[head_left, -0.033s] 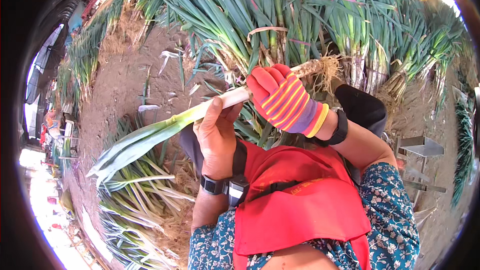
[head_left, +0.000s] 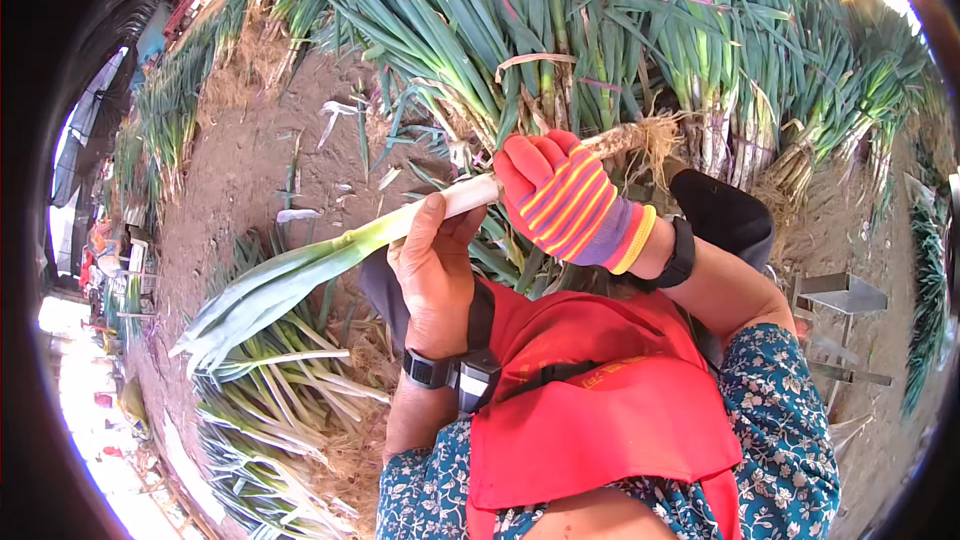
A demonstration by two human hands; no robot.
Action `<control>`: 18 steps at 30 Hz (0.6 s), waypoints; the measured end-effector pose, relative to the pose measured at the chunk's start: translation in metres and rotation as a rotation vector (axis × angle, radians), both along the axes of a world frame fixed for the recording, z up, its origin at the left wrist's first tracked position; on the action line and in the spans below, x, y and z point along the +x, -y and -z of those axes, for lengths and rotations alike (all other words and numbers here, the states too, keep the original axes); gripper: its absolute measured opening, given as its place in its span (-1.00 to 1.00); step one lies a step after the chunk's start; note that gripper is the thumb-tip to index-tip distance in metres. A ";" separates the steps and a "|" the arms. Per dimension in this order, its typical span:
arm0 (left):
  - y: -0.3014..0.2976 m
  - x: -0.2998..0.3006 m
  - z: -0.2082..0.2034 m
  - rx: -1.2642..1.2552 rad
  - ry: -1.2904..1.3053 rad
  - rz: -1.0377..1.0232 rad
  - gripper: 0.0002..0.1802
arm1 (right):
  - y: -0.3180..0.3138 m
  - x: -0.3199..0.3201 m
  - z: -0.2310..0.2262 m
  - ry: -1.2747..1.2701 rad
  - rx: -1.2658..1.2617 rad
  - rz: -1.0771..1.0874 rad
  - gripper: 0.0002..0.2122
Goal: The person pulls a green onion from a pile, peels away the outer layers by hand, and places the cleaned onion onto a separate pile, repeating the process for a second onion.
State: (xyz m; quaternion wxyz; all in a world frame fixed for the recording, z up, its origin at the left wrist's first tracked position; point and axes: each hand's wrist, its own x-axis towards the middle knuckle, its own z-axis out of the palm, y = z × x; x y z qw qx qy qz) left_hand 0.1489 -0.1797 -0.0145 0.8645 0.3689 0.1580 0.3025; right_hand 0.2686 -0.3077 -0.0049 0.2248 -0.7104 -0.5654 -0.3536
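Note:
A long green onion [head_left: 345,245] lies slantwise between my two hands, its green leaves at the left and its shaggy roots [head_left: 657,142] at the right. My bare left hand [head_left: 437,280] pinches the pale stem, thumb on top and fingers partly hidden behind. My right hand [head_left: 570,202], in a red, yellow and purple striped glove, is wrapped round the stem nearer the roots. The stem is smooth and white between the hands, brown and rough beyond the glove. Behind my right hand stands a bundle of green onions [head_left: 470,30], bound with a tan tie [head_left: 535,58].
Loose green onions [head_left: 290,380] lie in a heap at my lower left. More tied bundles [head_left: 735,60] stand at the back right and far left [head_left: 170,120]. Leaf scraps [head_left: 298,215] litter the bare soil [head_left: 245,170]. A metal stand [head_left: 845,292] is at the right.

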 end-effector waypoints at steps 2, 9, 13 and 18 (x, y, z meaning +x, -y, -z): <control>0.002 -0.001 -0.002 -0.021 -0.009 -0.042 -0.82 | -0.002 0.000 0.000 0.180 -0.143 0.070 -0.66; -0.001 -0.009 0.012 0.032 -0.080 -0.119 -0.87 | -0.007 -0.002 0.014 0.053 -0.189 -0.035 -0.69; 0.000 -0.011 0.014 0.007 -0.081 -0.138 -0.89 | -0.008 0.001 0.022 -0.069 -0.177 -0.105 -0.74; 0.002 -0.019 0.017 0.095 -0.067 -0.051 -0.84 | -0.002 0.014 0.032 -0.493 -0.152 -0.277 -0.83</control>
